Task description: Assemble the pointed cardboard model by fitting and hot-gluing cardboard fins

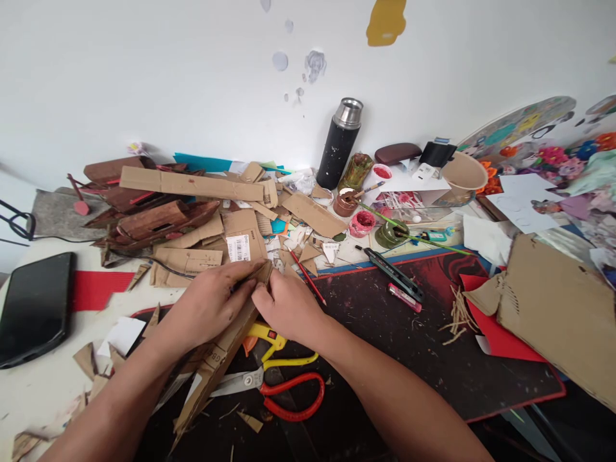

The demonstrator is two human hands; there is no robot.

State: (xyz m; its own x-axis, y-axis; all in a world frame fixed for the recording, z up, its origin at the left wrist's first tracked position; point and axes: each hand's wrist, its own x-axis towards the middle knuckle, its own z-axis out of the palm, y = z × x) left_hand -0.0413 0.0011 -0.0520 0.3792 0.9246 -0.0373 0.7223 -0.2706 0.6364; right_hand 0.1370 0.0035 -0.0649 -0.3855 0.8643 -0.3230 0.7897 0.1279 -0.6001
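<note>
A long, narrow cardboard piece (216,366) with folded sides slants across the dark mat, its far end pinched between both hands. My left hand (219,298) grips that end from the left, thumb and fingers pressed against the cardboard. On the other side, my right hand (289,301) is closed on the same end, fingers curled. Below the hands lie scissors (289,391) with one red and one yellow handle, their blades partly under the cardboard. A yellow-orange glue gun (264,335) lies just beyond the scissors, partly hidden by the hands and cardboard.
Brown cardboard boats (158,218) and cardboard scraps (187,266) crowd the back left. A black flask (339,144) stands by the wall near paint jars (362,223). A utility knife (394,274) lies on the mat (366,359). A phone (36,308) is at left, a cardboard sheet (561,308) at right.
</note>
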